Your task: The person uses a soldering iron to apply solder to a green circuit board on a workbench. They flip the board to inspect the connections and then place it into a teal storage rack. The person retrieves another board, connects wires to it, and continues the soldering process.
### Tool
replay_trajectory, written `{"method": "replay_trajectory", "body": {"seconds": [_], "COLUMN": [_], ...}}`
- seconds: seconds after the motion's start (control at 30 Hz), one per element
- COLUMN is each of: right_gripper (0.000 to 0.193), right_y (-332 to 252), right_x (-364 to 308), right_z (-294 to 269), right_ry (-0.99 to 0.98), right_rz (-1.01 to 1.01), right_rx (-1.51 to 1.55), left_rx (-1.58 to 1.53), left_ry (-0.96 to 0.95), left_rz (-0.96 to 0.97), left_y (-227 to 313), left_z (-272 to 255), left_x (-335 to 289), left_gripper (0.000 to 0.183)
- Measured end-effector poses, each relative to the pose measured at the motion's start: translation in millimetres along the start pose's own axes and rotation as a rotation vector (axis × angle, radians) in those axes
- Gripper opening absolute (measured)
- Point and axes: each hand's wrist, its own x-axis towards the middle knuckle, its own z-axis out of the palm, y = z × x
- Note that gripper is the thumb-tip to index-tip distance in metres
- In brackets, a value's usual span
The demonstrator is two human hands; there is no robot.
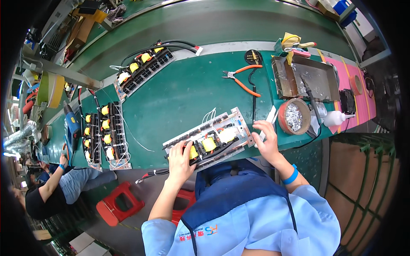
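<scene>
In front of me a circuit board assembly (209,143) lies at a slant along the near edge of the green bench. It carries yellow-wrapped coils, black parts, white wires and a metal end plate. My left hand (180,163) is closed over its left part, fingers curled beside a yellow coil. Dark cables with a white plug (147,175) stick out to the left of that hand. At the board's right end is my right hand (267,143), thumb and fingers apart, holding nothing I can see. Whether its thumb touches the end plate, I cannot tell.
Orange-handled cutters (243,79) lie beyond the board. At right stand a metal tray (309,79), a soldering iron (309,91), a pot of silvery scraps (294,117) and a white bottle (337,118). Similar boards (145,68) lie further left. A person (55,190) sits at far left.
</scene>
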Motion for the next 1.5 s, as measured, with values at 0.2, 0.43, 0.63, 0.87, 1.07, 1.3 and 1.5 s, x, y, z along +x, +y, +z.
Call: {"method": "replay_trajectory", "body": {"seconds": [0.2, 0.43, 0.63, 0.87, 1.07, 1.3, 1.5], "right_gripper": [0.019, 0.029, 0.036, 0.034, 0.029, 0.026, 0.027], "right_y": [-15.6, -41.0, -45.3, -57.2, -66.6, -66.6, -66.1], "right_x": [37.2, 55.8, 50.6, 34.4, 32.6, 30.2, 34.5], "right_z": [23.5, 42.7, 51.5, 58.5, 53.4, 53.0, 58.2], "right_ry": [-0.073, -0.297, -0.425, -0.489, -0.494, -0.477, -0.486], "right_rz": [0.062, 0.142, 0.088, -0.231, -0.23, -0.156, -0.176], "right_rx": [0.271, 0.307, 0.222, -0.002, -0.029, -0.041, -0.064], "left_rx": [-0.11, -0.077, -0.226, 0.069, 0.312, 0.392, 0.468], "left_ry": [0.069, 0.529, 0.375, 0.225, 0.274, 0.287, 0.053], "left_rz": [-0.094, -0.426, -0.36, -0.172, -0.325, -0.259, -0.295], "left_y": [-4.0, -68.2, -85.5, -146.0, -188.6, -215.3, -236.0], "left_z": [-19.6, -62.4, -70.4, -72.1, -66.9, -69.9, -73.7], "left_x": [-19.3, -45.2, -20.7, 119.4, 214.7, 266.4, 283.4], "left_gripper": [0.072, 0.033, 0.032, 0.036, 0.042, 0.05, 0.062]}}
